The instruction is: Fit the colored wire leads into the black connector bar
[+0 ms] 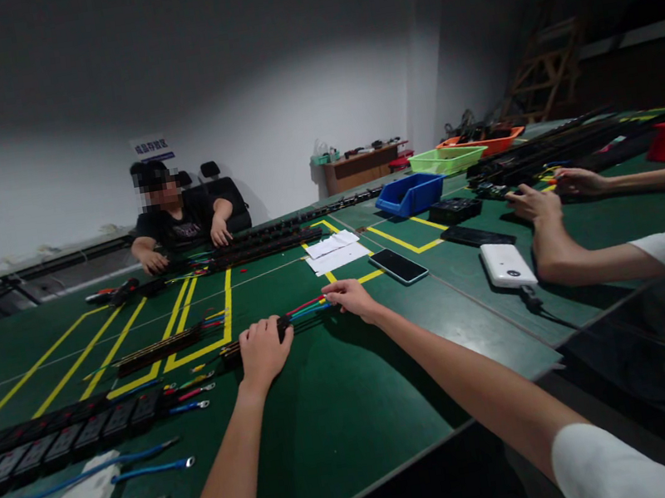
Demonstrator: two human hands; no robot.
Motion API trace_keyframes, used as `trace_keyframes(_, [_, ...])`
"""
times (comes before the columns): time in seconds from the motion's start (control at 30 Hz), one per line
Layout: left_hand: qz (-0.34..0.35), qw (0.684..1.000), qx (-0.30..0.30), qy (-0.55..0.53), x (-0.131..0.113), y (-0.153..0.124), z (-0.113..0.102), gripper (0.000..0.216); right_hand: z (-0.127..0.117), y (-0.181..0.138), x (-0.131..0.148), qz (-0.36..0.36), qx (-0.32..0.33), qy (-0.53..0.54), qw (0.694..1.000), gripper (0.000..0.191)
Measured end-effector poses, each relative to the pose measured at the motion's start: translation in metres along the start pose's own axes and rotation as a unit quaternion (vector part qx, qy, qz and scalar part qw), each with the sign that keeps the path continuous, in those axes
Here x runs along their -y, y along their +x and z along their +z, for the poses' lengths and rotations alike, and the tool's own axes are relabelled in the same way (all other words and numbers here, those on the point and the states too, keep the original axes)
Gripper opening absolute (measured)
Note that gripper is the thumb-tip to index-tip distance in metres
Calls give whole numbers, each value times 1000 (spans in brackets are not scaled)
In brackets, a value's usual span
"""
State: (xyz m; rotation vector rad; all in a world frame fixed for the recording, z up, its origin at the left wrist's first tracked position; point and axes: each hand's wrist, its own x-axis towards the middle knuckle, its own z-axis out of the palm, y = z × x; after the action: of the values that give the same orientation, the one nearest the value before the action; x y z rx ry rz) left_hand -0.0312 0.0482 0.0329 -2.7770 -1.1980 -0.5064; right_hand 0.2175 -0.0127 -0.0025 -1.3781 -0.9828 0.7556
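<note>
Head view: my left hand [264,351] grips the black strip [231,352] under it; my right hand [350,298] pinches coloured wires [308,310] that stick out between my hands. I think I'm sorting the wires — that calls for a steady left hand and a soft pinch.

The wires [308,310] look plastic-coated, the tabletop [335,425] smooth and slightly glossy.

From my head camera at the near edge of the table [350,440], I look forward and down, close over the left hand [264,351] and right hand [348,297], the wall [298,111] far off.
</note>
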Motion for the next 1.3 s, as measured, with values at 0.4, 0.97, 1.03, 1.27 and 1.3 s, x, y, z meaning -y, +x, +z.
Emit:
trace_keyframes(0.4, [-2, 1000, -8, 30, -4, -1, -4, 46, 2, 4, -5, 9, 4, 12, 1000, 25])
trace_keyframes(0.97, [0, 1000, -2, 15, -2, 0, -4, 48, 2, 6, -10, -17, 6, 5, 1000, 21])
trace_keyframes(1.03, [-1, 1000, -2, 17, -3, 0, -4, 48, 2, 5, -9, -12, -3, 10, 1000, 24])
trace_keyframes(1.27, [-2, 1000, -3, 21, -5, -1, -5, 47, 3, 4, -1, 23, -10, 38, 999, 21])
trace_keyframes(1.3, [-3, 1000, -3, 26, -5, -1, -5, 46, 4, 4, -1, 30, -14, 42, 999, 22])
